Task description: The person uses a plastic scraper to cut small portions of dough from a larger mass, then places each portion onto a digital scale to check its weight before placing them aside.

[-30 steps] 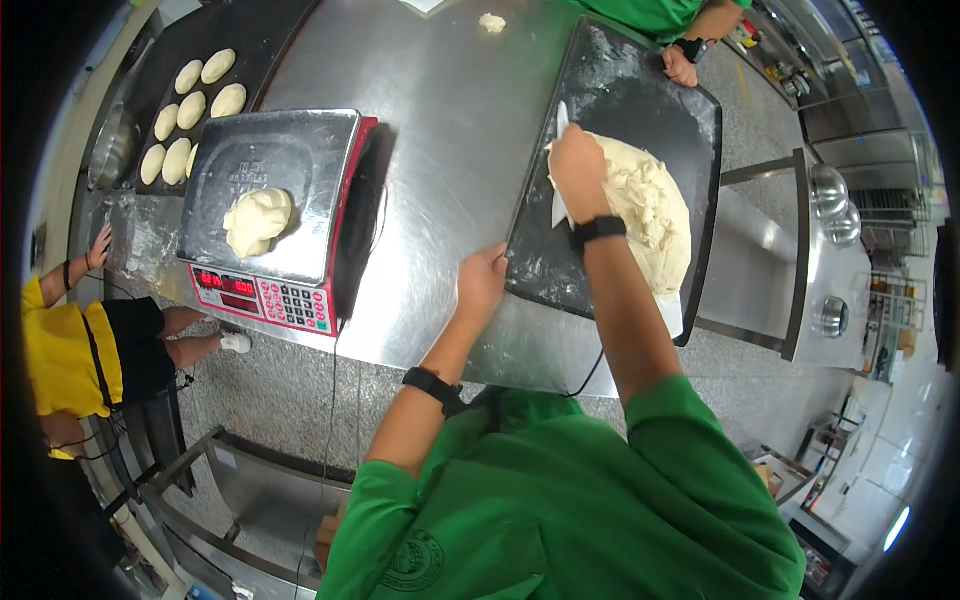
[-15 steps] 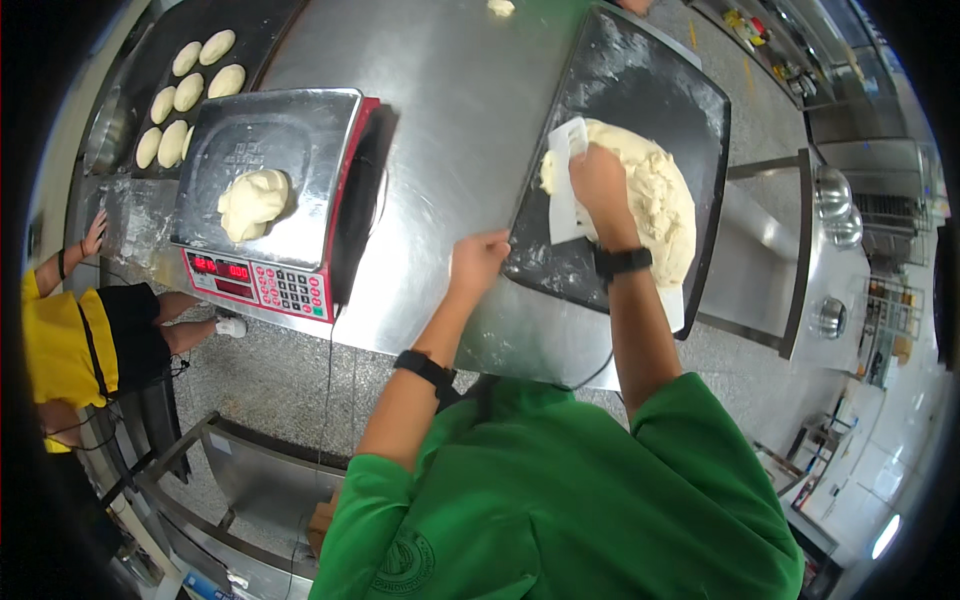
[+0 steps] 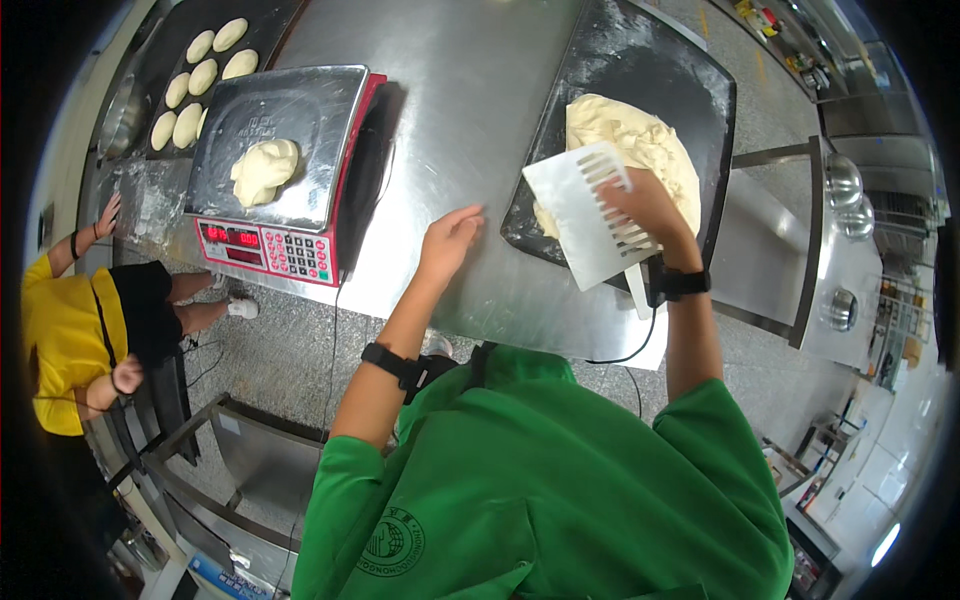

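Note:
My right hand is closed on a white dough scraper with a toothed edge. The scraper is tilted over the near-left part of a black tray. Beyond it, a large mound of pale dough lies on the tray, partly hidden by the hand and scraper. A bit of dough shows at the scraper's left edge. My left hand is empty, fingers loosely stretched, above the steel table left of the tray. A dough lump sits on the red-sided scale.
Several dough pieces rest on a dark tray at the far left, beside a metal bowl. A person in a yellow top stands at left, one hand on the table. Metal bowls stand on a right-hand counter.
My right hand has drawn back toward me, and the scraper now shows its broad face. My left hand has shifted slightly left and its fingers have loosened. The whole view has shifted a little.

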`<state>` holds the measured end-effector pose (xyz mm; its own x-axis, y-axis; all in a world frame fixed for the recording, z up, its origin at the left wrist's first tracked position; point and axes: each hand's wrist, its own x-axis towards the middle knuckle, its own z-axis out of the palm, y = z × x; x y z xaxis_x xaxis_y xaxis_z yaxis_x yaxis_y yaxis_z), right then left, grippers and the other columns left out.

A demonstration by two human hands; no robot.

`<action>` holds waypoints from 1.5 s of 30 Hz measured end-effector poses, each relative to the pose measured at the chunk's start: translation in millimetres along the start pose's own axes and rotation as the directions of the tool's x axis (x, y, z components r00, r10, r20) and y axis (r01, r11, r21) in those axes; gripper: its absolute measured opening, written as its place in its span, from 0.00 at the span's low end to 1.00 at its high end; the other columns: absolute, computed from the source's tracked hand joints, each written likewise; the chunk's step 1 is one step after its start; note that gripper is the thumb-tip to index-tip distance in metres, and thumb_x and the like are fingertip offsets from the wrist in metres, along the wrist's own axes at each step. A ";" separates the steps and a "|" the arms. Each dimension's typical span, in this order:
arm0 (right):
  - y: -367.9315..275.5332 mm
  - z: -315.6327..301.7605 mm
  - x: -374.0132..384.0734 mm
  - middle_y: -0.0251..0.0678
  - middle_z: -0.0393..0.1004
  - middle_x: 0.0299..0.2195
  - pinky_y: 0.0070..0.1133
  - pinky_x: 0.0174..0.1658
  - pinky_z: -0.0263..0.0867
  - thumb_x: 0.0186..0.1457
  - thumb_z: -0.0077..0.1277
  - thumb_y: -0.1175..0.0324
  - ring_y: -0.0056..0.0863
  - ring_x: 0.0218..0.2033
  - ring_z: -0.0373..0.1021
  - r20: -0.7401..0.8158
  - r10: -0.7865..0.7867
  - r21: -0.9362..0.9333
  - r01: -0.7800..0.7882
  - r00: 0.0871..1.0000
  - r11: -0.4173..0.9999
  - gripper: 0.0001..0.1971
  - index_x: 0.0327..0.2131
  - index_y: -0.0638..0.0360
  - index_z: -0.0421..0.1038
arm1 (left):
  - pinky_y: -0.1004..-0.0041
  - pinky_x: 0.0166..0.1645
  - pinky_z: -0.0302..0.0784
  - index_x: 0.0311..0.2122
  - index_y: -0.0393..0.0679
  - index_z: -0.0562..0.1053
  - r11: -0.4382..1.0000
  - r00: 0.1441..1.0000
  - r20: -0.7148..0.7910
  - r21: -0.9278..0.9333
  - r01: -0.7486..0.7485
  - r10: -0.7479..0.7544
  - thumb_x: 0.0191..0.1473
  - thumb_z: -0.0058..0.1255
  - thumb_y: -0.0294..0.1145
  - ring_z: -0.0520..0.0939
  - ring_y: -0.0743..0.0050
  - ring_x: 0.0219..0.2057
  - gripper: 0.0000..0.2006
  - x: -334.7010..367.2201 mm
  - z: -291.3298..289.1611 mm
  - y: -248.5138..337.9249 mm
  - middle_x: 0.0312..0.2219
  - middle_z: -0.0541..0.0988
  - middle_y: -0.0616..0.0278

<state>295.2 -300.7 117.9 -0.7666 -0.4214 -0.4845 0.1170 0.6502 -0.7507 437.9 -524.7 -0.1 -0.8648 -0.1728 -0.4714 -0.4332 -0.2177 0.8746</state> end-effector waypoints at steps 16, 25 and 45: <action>14.9 25.6 2.4 0.29 0.69 0.25 0.12 0.26 0.63 0.49 0.41 0.58 0.16 0.22 0.66 -0.058 0.195 0.762 -0.083 0.979 0.642 0.15 0.35 0.58 0.65 | 0.80 0.38 0.66 0.42 0.38 0.65 0.931 0.992 -0.029 -0.351 0.102 -0.120 0.50 0.37 0.31 0.71 0.79 0.31 0.14 -69.6 2.7 23.4 0.34 0.71 0.64; -202.1 168.0 42.8 0.34 0.69 0.20 0.13 0.22 0.63 0.44 0.47 0.70 0.18 0.20 0.67 -0.208 -0.372 0.689 0.406 0.904 0.600 0.07 0.27 0.64 0.66 | 0.78 0.37 0.68 0.43 0.38 0.64 0.850 0.936 -0.330 -0.521 -0.073 -0.121 0.52 0.34 0.31 0.72 0.76 0.31 0.14 -150.8 -67.9 23.4 0.34 0.70 0.62; -277.2 255.2 43.1 0.34 0.67 0.20 0.27 0.23 0.61 0.42 0.42 0.68 0.34 0.24 0.66 0.384 -0.871 -0.746 0.659 0.307 -0.096 0.03 0.22 0.53 0.64 | 0.83 0.34 0.67 0.39 0.41 0.66 0.722 0.881 -0.424 -0.675 -0.152 -0.210 0.49 0.37 0.28 0.72 0.80 0.29 0.11 -202.8 -148.7 -36.3 0.32 0.72 0.65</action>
<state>390.9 -660.5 190.5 -0.0947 -0.9384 0.3324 -0.9875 0.1308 0.0879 666.7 -624.6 46.8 -0.5636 -0.5135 -0.6471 -0.0100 -0.7791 0.6269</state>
